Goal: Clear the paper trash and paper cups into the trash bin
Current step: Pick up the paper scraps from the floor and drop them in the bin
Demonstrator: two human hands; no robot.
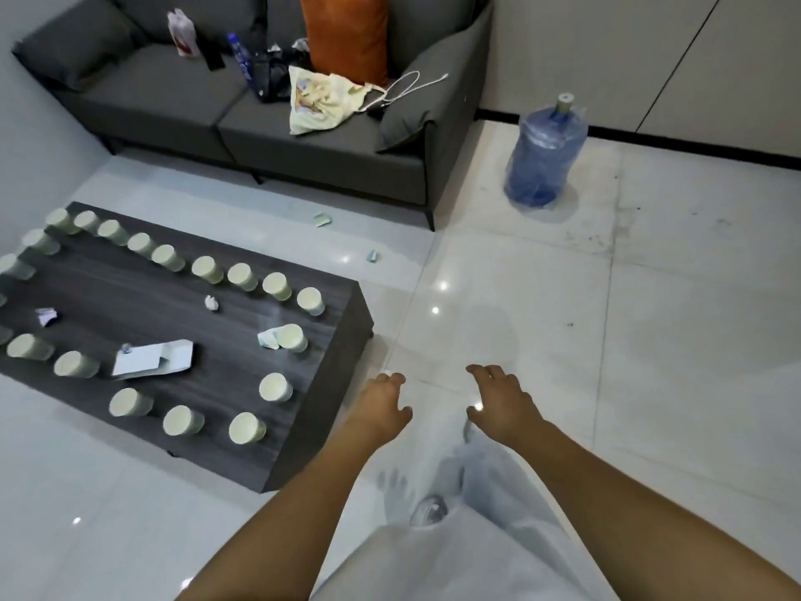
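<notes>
Several pale green paper cups (207,269) stand in a ring on a low dark wooden table (338,353) at the left. Paper trash lies among them: a white crumpled ball (211,303), a flat white sheet (151,360), a purple-white scrap (46,316) and a greenish scrap (268,339) leaning on a cup. Two more paper scraps (322,220) (372,255) lie on the floor near the sofa. My left hand (383,403) and right hand (498,399) hover over the floor right of the table, fingers apart, holding nothing. No trash bin is in view.
A grey sofa (329,158) at the back carries a cloth bag (320,99), an orange cushion (346,34), a cable and bottles. A blue water jug (544,158) wrapped in plastic stands on the white tiled floor (650,318) by the right wall.
</notes>
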